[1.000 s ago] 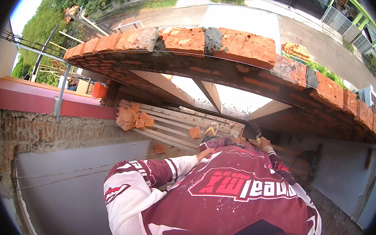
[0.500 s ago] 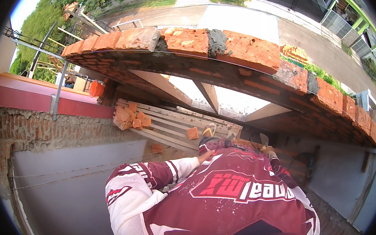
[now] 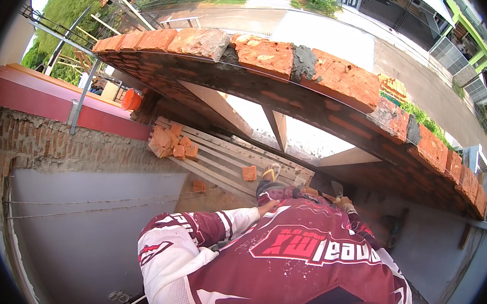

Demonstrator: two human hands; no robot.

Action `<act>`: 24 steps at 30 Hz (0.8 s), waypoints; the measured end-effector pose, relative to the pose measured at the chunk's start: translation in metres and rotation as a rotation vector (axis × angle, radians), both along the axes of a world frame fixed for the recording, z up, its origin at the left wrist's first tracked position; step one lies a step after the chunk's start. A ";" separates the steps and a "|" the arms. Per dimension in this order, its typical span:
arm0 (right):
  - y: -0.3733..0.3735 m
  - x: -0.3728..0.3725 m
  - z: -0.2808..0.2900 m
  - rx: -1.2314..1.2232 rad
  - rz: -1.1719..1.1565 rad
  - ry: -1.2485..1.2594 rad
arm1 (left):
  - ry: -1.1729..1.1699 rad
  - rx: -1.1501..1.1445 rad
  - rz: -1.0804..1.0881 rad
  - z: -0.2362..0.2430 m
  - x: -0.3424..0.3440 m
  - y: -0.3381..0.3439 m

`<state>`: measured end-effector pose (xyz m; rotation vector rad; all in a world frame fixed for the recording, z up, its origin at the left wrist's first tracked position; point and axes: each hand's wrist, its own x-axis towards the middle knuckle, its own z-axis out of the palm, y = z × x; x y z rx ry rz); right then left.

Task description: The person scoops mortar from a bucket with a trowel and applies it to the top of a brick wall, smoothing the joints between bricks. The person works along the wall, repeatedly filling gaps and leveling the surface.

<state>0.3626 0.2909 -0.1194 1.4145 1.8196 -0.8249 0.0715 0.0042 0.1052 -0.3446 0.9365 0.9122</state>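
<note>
My left hand (image 3: 268,206) rests against the front of my maroon and white jersey (image 3: 298,267), its partly visible fingers loosely extended. My right hand (image 3: 343,203), farther right beside the jersey, grips a trowel (image 3: 337,188) with its blade up. Above both hands runs a curved course of orange bricks (image 3: 335,79) with grey mortar (image 3: 303,61) in the joints and a thin string along it. Below it, broken brick pieces (image 3: 165,140) are heaped on a slatted wooden platform (image 3: 210,160), near a single brick piece (image 3: 249,173) and my foot in a sandal (image 3: 272,171).
An orange bucket (image 3: 131,100) is by the red-painted ledge (image 3: 51,104) at left, with a metal post and exposed brickwork. Timber boards brace the brick course from beneath. A drop to a lower level shows below me. Beyond lie a street (image 3: 402,65), a brick pile and gated houses.
The view has shifted and tilted slightly, so the brick course slopes more steeply. The trowel blade shows more upright than a second ago. My left hand stays against the jersey.
</note>
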 end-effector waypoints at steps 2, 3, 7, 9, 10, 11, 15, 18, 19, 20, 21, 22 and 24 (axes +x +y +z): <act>0.001 -0.003 0.002 -0.014 0.001 -0.019 | 0.001 0.004 0.009 0.001 0.001 -0.001; 0.000 -0.005 0.004 -0.019 -0.003 -0.029 | 0.005 0.009 0.010 0.002 0.001 -0.002; 0.002 -0.010 0.004 -0.025 0.019 -0.053 | 0.020 0.030 0.030 0.000 0.002 -0.001; 0.001 -0.011 0.004 -0.020 0.028 -0.099 | 0.025 0.040 0.039 0.000 0.003 -0.001; 0.001 -0.010 0.004 -0.021 0.038 -0.059 | 0.026 0.045 0.044 0.000 0.004 -0.002; 0.001 -0.010 0.002 -0.021 0.045 -0.054 | 0.028 0.050 0.052 0.000 0.005 -0.001; 0.002 -0.005 -0.006 -0.026 0.096 -0.065 | 0.037 0.070 0.071 -0.001 0.007 -0.003; 0.006 -0.002 -0.011 -0.025 0.123 -0.064 | 0.043 0.084 0.084 -0.002 0.007 -0.004; 0.007 -0.002 -0.012 -0.026 0.140 -0.057 | 0.042 0.090 0.088 -0.003 0.007 -0.004; 0.007 -0.002 -0.010 -0.004 0.162 -0.073 | 0.042 0.092 0.092 -0.002 0.007 -0.005; 0.008 -0.002 -0.010 -0.001 0.191 -0.071 | 0.045 0.095 0.095 -0.004 0.007 -0.005; 0.007 -0.003 -0.005 -0.010 0.181 -0.049 | 0.044 0.101 0.097 -0.002 0.007 -0.007; 0.008 -0.004 0.001 0.004 0.184 -0.076 | 0.047 0.106 0.097 -0.003 0.006 -0.007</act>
